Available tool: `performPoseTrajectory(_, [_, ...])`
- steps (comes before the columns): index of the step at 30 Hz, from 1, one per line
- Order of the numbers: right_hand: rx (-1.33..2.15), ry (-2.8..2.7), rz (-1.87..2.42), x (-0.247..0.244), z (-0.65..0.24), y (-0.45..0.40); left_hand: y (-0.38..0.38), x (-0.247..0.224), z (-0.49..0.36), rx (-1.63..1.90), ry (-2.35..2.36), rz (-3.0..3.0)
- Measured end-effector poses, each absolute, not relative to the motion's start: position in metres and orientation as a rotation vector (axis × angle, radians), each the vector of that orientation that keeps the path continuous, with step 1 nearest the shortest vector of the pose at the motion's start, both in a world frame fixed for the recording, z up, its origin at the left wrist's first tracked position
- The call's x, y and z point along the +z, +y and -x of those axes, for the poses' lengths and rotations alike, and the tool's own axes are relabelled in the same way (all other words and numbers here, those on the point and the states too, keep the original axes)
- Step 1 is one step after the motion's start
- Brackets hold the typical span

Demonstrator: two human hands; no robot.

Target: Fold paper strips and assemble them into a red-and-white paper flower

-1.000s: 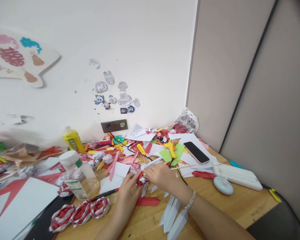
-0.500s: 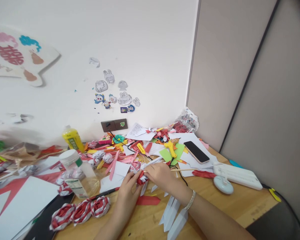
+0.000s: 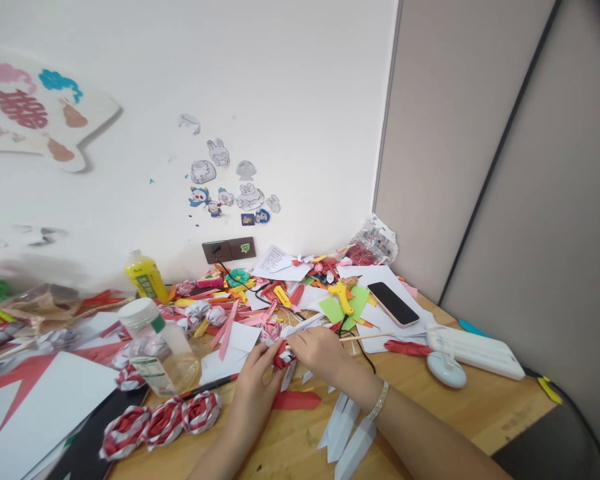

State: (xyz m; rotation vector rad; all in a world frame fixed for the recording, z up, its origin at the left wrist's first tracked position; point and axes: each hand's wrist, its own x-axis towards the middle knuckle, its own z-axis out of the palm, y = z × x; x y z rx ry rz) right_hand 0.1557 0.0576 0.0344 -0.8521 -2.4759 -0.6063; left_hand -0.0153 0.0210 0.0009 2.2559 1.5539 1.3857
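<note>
My left hand (image 3: 256,383) and my right hand (image 3: 317,350) meet near the middle of the table. Between them is a small red and white paper piece (image 3: 283,357), gripped by the left fingers. The right fingers are closed on a thin wooden stick (image 3: 367,337), whose far end sticks out to the right past the hand. A red paper strip (image 3: 296,400) lies just below the hands, and folded white paper strips (image 3: 345,427) lie under the right forearm. Three red and white paper rosettes (image 3: 164,424) sit to the left.
A clear jar (image 3: 165,353) and a yellow bottle (image 3: 147,277) stand at left. Behind the hands are paper scraps, a yellow glue gun (image 3: 343,298) with a black cord, and a phone (image 3: 393,304). A white power strip (image 3: 475,348) and a rounded pale device (image 3: 447,370) lie right.
The stick's right end has tilted slightly upward, and the right hand has shifted very slightly. The left hand has hardly moved.
</note>
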Motion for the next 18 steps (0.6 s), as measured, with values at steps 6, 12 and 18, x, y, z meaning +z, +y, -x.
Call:
performPoseTrajectory(6, [-0.515,-2.495,0.837,0.038,-0.155,0.056,0.024,-0.001,0.017,1.398,1.577,-2.222])
performPoseTrajectory(12, [-0.362,-2.415,0.817,0.051,-0.158,0.051,0.024,0.002,0.017,1.382,1.583,-2.151])
performPoseTrajectory(18, [-0.417,-2.417,0.647,0.056,-0.166,0.049,0.022,0.009,0.016,1.384,1.546,-2.066])
